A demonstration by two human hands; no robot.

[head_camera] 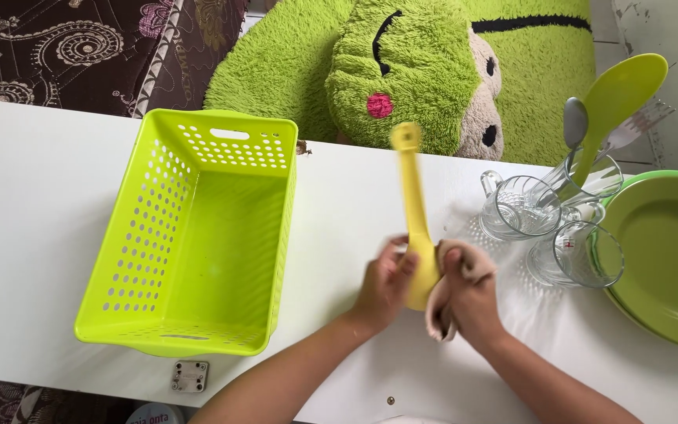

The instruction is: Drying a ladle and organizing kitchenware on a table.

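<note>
Yellow spoon (415, 212) in both hands (cloth (450, 292) too)

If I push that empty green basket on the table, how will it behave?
The green basket looks like thin perforated plastic and holds nothing, so it is probably light and would slide easily on the smooth white table. Its wide, flat base suggests it is unlikely to tip. The hole-filled walls may flex a little if squeezed.

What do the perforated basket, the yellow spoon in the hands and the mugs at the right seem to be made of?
Basket: apparently moulded plastic, lime green, smooth with a slight sheen, with regular punched holes. Yellow spoon: probably plastic, uniform opaque colour, though blurred. Mugs: clear glass by their look, transparent with bright reflections and ribbed sides. The cloth in the right hand looks like soft beige fabric.
</note>
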